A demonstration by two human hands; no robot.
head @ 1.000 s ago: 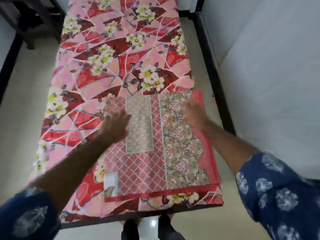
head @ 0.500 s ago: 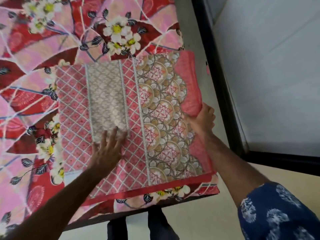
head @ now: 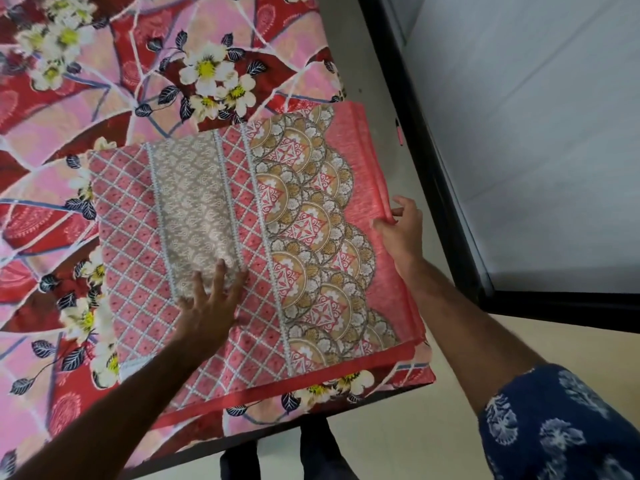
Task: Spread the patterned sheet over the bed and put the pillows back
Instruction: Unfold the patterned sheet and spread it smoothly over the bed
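Hands getting the folded sheet ready to open.

Left hand (head: 211,303) is pressing flat, fingers spread, on the folded sheet (head: 221,216), likely pinning it while it lies at the bed's (head: 62,140) near right corner; right hand (head: 403,230) is pinching the sheet's right edge layers, probably finding the one to pull. No pillows are showing.

Folded patterned sheet (head: 242,237) on floral bed (head: 104,98), left hand (head: 207,306) flat atop, right hand (head: 403,230) pinching its edge.

A folded patterned sheet (head: 221,216) lies on the floral-covered bed (head: 86,98), near its corner.
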